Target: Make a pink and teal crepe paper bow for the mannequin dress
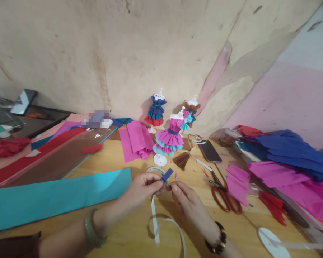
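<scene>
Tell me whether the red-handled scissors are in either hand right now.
No, the scissors lie on the table to the right of the right hand, while both hands pinch a small blue paper strip.

Green jade bangle (93,229) on left wrist, dark beaded bracelet (219,239) on right.

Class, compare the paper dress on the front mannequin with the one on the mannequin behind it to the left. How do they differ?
The front dress is mostly magenta with light blue trim and a dark blue waistband; the back dress is dark blue and teal over a red bottom tier. The front one looks larger, being nearer. Both are tiered crepe paper on white stands.
</scene>
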The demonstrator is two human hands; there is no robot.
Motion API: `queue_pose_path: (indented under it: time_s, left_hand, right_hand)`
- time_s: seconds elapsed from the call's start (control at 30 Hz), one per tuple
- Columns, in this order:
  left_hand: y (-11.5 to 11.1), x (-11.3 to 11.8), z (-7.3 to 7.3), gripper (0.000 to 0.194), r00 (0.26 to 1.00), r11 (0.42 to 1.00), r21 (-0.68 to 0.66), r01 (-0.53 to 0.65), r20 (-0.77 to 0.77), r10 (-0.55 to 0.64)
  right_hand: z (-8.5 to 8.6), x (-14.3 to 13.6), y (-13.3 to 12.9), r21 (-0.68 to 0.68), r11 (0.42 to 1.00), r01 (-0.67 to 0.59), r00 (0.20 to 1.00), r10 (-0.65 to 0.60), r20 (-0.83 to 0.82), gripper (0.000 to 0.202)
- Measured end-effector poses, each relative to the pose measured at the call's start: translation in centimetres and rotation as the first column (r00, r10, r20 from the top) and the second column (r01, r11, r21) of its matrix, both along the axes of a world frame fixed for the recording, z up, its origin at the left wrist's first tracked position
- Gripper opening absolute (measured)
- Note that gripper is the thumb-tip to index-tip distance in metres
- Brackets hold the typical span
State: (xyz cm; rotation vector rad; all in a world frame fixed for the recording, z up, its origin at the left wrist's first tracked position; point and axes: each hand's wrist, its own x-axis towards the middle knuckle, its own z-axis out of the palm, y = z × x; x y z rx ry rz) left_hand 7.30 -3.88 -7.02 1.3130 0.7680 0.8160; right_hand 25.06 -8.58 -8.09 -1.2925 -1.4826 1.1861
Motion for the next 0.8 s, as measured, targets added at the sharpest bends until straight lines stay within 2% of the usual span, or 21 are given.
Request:
queue_pose_path:
  time_s: [0.33, 0.6, 0.8]
  left_hand:
    - [-0.2, 0.1, 0.5, 0.030, 0.998, 0.997, -0.082, -0.010, 0.058, 0.015]
    - [0.0, -0.2, -0.4, 0.027, 0.994, 0.974, -0.225, 0.002, 0.104, 0.021]
    - [0.0, 0.0, -0.3, 0.028, 0.997, 0.977, -0.213, -0.014, 0.072, 0.030]
  right_hand:
    - [1.0, -0.1, -0.2, 0.095, 0.995, -0.018, 0.998, 0.013, 0.063, 0.036]
    - [1.9, -0.4, -0.4, 0.132, 0.990, -0.046, 0.996, 0.034, 0.087, 0.031]
    - [2.1, -0.2, -0.4, 0.133, 0.991, -0.030, 0.993, 0.015, 0.117, 0.033]
